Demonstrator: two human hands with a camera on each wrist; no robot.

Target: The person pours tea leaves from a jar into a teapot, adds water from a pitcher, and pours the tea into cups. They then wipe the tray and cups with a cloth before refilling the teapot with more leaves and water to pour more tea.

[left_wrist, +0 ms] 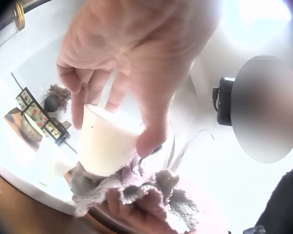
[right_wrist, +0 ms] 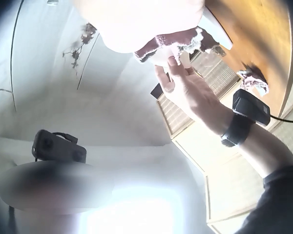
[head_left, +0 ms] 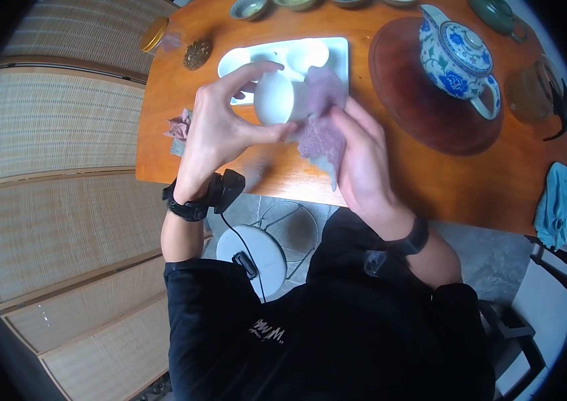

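Table: glossy orange wood, bamboo screen (head_left: 56, 127) alongside
Left hand (head_left: 220, 123): thumb and fingers curled round white cup (head_left: 275, 99)
Right hand (head_left: 363, 157): grips purple cloth (head_left: 323, 134) against cup, seemingly
Front edge: bare, near wrists

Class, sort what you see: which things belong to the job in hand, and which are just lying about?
Likely the job:
- white cup, in the left hand
- purple cloth, in the right hand
- white tray

Apparently lying about:
- flowered teapot
- gold-lidded jar
- teal cloth

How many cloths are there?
3: a purple one in the right hand, a crumpled pink one on the table's left side, and a blue one at its right edge. More could be hidden.
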